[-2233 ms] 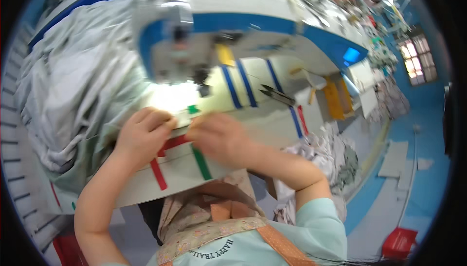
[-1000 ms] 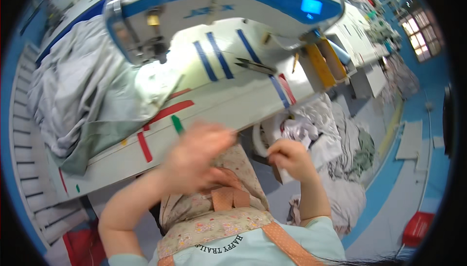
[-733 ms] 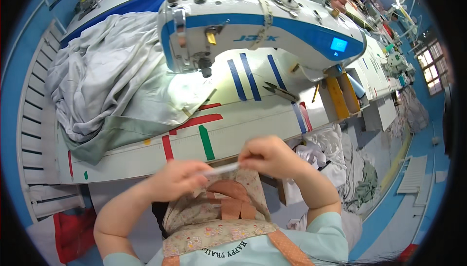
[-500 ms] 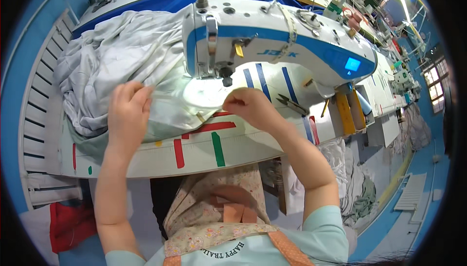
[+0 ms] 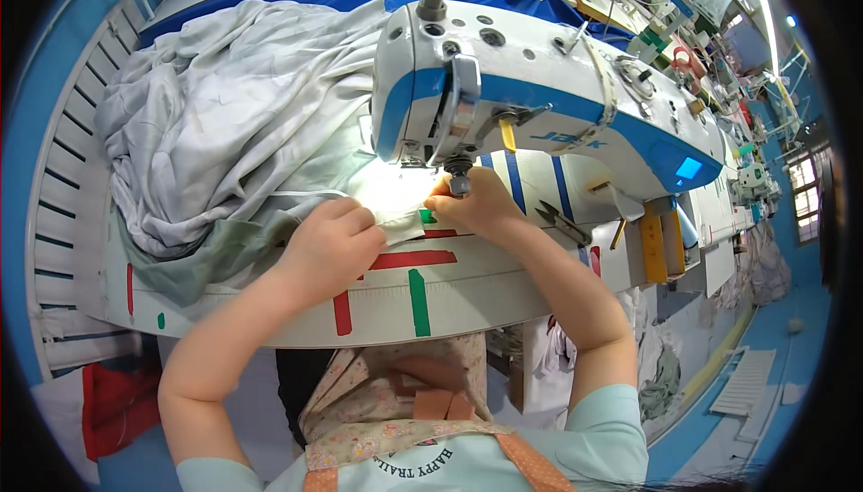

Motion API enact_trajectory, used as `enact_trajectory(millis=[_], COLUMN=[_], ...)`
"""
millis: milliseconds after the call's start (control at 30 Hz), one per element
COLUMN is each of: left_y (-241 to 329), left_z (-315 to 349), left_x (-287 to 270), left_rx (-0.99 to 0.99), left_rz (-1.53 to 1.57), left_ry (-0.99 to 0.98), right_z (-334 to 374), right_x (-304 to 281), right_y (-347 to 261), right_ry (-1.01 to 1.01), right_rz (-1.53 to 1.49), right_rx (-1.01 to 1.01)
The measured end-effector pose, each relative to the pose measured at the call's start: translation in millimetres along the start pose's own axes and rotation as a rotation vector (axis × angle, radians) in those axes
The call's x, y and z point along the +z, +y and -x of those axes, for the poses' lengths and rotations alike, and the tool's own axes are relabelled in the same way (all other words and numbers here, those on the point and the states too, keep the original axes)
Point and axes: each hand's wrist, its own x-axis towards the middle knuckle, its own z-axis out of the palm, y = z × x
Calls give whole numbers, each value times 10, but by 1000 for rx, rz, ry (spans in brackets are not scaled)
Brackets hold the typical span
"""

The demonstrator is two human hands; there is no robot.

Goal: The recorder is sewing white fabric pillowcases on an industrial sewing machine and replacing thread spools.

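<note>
A large heap of white and pale grey-green fabric (image 5: 234, 114) lies on the left of the sewing table, and its near end runs under the head of a white and blue sewing machine (image 5: 512, 74). My left hand (image 5: 334, 245) is closed on the near edge of this fabric, beside a narrow white strip (image 5: 310, 193). Close to the needle area, my right hand (image 5: 481, 206) pinches at the fabric's right end. Its fingertips are partly hidden behind the machine's needle clamp (image 5: 458, 177) and washed out by the lamp's glare.
Thread snips (image 5: 564, 222) lie on the table (image 5: 476, 303), right of my right hand. Red, green and blue tape strips mark the tabletop. Yellow-brown boxes (image 5: 653, 245) stand at its right end. A slatted white rack (image 5: 67, 213) borders the left side.
My left hand has come right and nearer to me, closing on the fabric's edge. My right hand has shifted slightly right, beneath the machine head. The whole view has shifted a little.
</note>
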Motion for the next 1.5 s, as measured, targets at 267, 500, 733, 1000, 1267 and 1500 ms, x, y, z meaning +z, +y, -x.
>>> enact_trajectory(millis=[267, 500, 733, 1000, 1267, 1500], left_y=[-45, -30, -52, -68, -49, -36], left_z=[-36, -68, -56, -34, -35, -35], left_x=[151, 134, 146, 156, 156, 142], left_rx=[-39, -40, -30, -44, -76, -37], left_rz=[-89, -70, -1, 5, -69, -172], left_ry=[77, 85, 47, 69, 101, 65], right_z=[-15, -12, -63, 74, 144, 243], right_x=[18, 158, 109, -103, -57, -101], right_y=[-137, -22, 86, 137, 233, 414], right_ry=[21, 26, 14, 147, 395, 532], right_rz=[-40, 69, 85, 63, 462, 853], right_rx=[80, 125, 79, -95, -610, -330])
